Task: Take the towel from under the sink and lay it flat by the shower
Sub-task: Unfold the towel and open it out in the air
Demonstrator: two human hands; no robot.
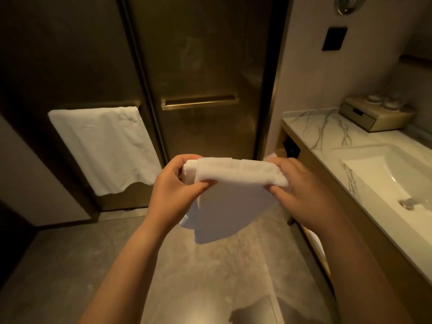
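A folded white towel (229,197) hangs in the air in front of me, above the marble floor. My left hand (174,185) pinches its upper left edge and my right hand (301,190) pinches its upper right edge. The towel's lower part droops in loose layers between my forearms. Straight ahead stands the tinted glass shower door (201,66) with a brass bar handle (199,102). The sink (395,174) is set in the marble counter at the right.
Another white towel (105,146) hangs on a rail left of the shower door. A beige box with glasses (374,115) sits at the counter's back. The wooden vanity (327,199) has an open shelf below, with something white on it. Pale marble floor (210,277) stretches ahead.
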